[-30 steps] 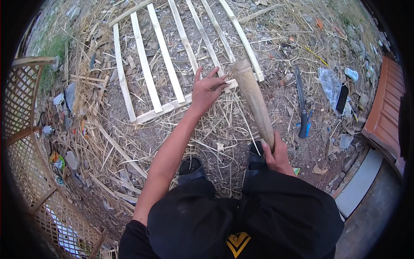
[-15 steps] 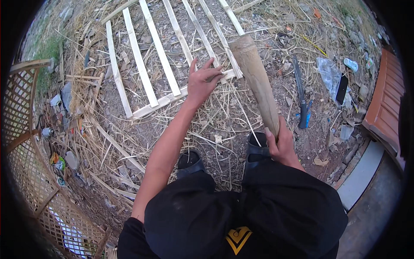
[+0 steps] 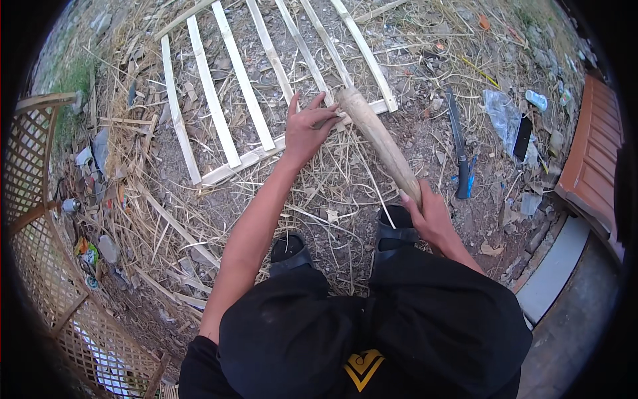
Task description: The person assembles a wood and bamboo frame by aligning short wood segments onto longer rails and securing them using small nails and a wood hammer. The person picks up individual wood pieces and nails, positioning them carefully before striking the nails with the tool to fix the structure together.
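A wooden club (image 3: pixel 380 141) hides the lower end of one pale slat (image 3: pixel 327 43) and a stretch of the crosspiece (image 3: pixel 250 158); anything pinched by the left hand (image 3: pixel 308 131) is too small to make out. Some fingers of the right hand (image 3: pixel 433 214) disappear behind the club. Black trousers (image 3: pixel 286 319) cover the sandals' (image 3: pixel 393 237) heels, and the dark rim cuts off a lattice panel (image 3: pixel 32 218).

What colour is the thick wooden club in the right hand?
The club is greyish brown, best seen in the head view.
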A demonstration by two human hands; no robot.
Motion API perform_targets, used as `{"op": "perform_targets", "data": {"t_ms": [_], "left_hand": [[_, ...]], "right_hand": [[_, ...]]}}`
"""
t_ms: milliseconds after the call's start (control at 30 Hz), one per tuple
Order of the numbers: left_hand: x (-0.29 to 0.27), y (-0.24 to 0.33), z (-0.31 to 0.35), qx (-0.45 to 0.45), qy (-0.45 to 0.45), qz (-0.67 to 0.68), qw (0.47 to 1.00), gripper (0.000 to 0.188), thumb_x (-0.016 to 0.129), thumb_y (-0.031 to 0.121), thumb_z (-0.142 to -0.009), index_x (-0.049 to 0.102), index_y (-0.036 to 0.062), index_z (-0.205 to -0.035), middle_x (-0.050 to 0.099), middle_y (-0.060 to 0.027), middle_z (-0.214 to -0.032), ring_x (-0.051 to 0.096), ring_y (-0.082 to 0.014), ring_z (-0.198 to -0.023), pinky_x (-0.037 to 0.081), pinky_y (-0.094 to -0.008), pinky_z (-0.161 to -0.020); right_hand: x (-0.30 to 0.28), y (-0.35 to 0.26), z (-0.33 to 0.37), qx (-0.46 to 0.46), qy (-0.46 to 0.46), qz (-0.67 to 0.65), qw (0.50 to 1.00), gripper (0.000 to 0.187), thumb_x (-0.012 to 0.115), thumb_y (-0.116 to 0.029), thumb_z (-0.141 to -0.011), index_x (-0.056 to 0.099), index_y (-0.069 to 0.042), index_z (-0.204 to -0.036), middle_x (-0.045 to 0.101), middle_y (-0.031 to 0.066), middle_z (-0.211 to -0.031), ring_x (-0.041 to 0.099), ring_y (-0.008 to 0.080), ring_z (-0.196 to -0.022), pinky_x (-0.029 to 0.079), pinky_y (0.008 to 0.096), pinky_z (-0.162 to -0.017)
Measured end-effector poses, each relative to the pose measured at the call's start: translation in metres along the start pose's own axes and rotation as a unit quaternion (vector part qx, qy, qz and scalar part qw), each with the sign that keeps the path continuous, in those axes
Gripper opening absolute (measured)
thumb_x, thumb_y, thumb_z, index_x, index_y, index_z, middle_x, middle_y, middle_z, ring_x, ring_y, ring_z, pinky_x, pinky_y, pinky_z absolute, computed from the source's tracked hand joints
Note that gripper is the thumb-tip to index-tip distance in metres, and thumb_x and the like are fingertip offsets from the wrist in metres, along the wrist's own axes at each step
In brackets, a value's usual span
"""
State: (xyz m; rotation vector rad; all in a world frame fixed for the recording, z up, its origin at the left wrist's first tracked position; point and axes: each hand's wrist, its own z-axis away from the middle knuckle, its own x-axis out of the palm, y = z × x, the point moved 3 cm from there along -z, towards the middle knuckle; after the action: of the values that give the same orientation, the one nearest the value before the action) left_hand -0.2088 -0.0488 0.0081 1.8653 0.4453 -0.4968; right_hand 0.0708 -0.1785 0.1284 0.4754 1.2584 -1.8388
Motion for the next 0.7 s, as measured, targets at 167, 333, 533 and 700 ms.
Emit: {"op": "perform_targets", "data": {"t_ms": [167,333,533,700], "left_hand": [[-0.003,0.006,-0.003,0.003,0.015,0.006,1.0,0.01,0.082,0.017,-0.083,0.082,0.0139,-0.093,0.079,-0.0024,-0.105,0.065,-0.0229,-0.126,0.018,-0.0519,-0.125],[-0.003,0.002,-0.005,-0.004,-0.001,-0.004,1.0,0.013,0.082,0.017,-0.084,0.082,0.013,-0.096,0.079,-0.003,-0.105,0.065,-0.023,-0.127,0.017,-0.0523,-0.125],[-0.002,0.005,-0.002,-0.009,-0.001,0.009,1.0,0.013,0.081,0.017,-0.084,0.082,0.0129,-0.096,0.079,-0.003,-0.106,0.064,-0.0231,-0.127,0.017,-0.052,-0.126],[-0.001,0.006,-0.003,0.005,0.003,-0.001,1.0,0.012,0.082,0.019,-0.083,0.082,0.0133,-0.094,0.079,-0.0023,-0.108,0.064,-0.0227,-0.128,0.018,-0.0515,-0.125]], "right_hand": [[0.004,-0.011,0.007,-0.074,0.06,-0.018,0.995,0.035,0.062,-0.031,-0.1,0.051,0.001,-0.11,0.061,0.0281,-0.068,0.066,0.0514,-0.069,0.049,0.0543,-0.06],[-0.002,-0.009,-0.001,-0.022,0.017,-0.02,0.999,0.034,0.062,-0.028,-0.1,0.051,0.002,-0.112,0.064,0.0305,-0.078,0.067,0.0501,-0.073,0.05,0.0523,-0.061],[0.006,0.006,0.002,-0.066,0.024,-0.006,0.998,0.038,0.063,-0.027,-0.099,0.047,0.003,-0.117,0.065,0.029,-0.076,0.067,0.0511,-0.073,0.051,0.0521,-0.062],[-0.014,-0.023,-0.002,-0.018,0.016,-0.071,0.997,0.038,0.064,-0.024,-0.099,0.047,0.002,-0.121,0.065,0.0265,-0.073,0.068,0.0485,-0.071,0.051,0.0524,-0.062]]}}
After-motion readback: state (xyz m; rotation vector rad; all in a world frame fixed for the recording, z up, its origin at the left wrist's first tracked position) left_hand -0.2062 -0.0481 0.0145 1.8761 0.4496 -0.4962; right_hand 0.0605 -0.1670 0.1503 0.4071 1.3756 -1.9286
